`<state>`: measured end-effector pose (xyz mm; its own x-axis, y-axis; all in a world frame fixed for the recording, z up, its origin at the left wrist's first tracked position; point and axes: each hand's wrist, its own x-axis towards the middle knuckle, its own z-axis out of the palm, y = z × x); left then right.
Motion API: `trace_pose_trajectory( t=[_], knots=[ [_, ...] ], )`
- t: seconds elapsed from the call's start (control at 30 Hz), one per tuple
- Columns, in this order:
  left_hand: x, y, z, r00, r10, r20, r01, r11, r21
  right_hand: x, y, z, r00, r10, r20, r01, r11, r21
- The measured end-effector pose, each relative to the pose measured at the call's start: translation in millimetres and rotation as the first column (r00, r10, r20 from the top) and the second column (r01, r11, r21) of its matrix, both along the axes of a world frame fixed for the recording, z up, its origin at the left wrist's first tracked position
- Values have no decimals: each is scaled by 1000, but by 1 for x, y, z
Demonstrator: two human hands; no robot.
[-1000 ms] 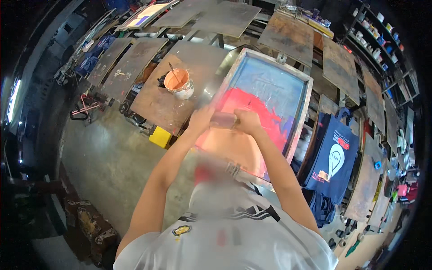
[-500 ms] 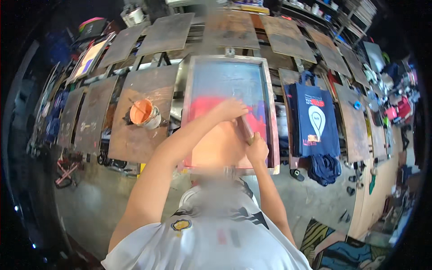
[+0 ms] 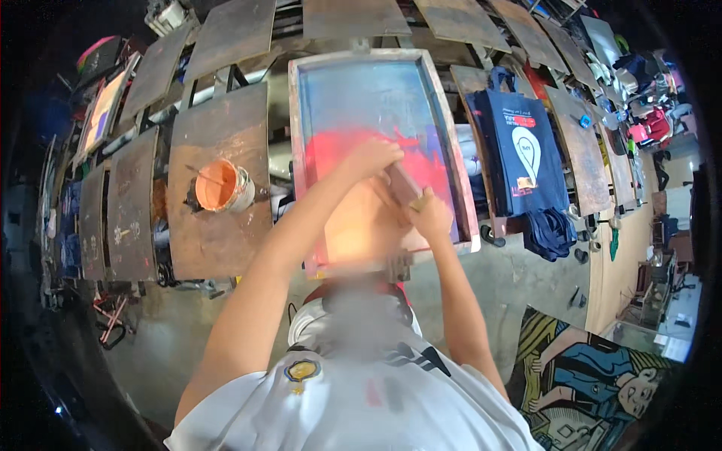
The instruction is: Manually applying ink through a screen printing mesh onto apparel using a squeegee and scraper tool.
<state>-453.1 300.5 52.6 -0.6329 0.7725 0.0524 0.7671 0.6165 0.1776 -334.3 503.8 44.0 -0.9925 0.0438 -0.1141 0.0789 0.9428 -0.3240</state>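
Observation:
A wooden-framed printing screen (image 3: 295, 98) lies before me, with red and pink ink spread across its mesh and a bluish area at the far end. Both my hands grip a brown squeegee (image 3: 404, 184), which slants across the screen. My left hand (image 3: 376, 158) closes around its far-left end. Around the near-right end wraps my right hand (image 3: 432, 215). The squeegee's lower edge is partly hidden by the hands and a blurred strip down the middle of the view.
On the board to the left stands a bucket (image 3: 239, 190) of orange ink. Dark blue printed tote bags (image 3: 515, 150) lie stacked on the right-hand board, their handles hanging off the near edge. More flat boards (image 3: 233, 34) stretch in rows behind. A painted panel (image 3: 587, 376) lies at lower right.
The whole view has shifted, so the screen and bucket sit higher and further left. Both hands stay on the squeegee, and more of it shows between them.

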Motion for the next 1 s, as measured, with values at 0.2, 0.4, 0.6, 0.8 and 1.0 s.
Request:
trace_pose_trajectory(
  t=[0.2,0.4,0.6,0.8,1.0],
  knots=[
    [58,-66,-21,971,237,28,-232,908,350,-19,-33,12,955,284,-82,-279,958,69],
    [123,-77,-32,861,508,25,-466,769,437,-16,-50,23,859,507,-69,-497,859,123],
    [168,-75,-34,797,602,45,-579,742,339,15,-51,6,840,533,-103,-510,840,182],
    [101,-71,-20,879,463,112,-477,855,204,2,-33,14,904,421,-80,-413,905,102],
    [47,-26,-15,969,248,13,-247,956,157,-3,-5,9,981,192,-18,-190,979,77]
  ],
)
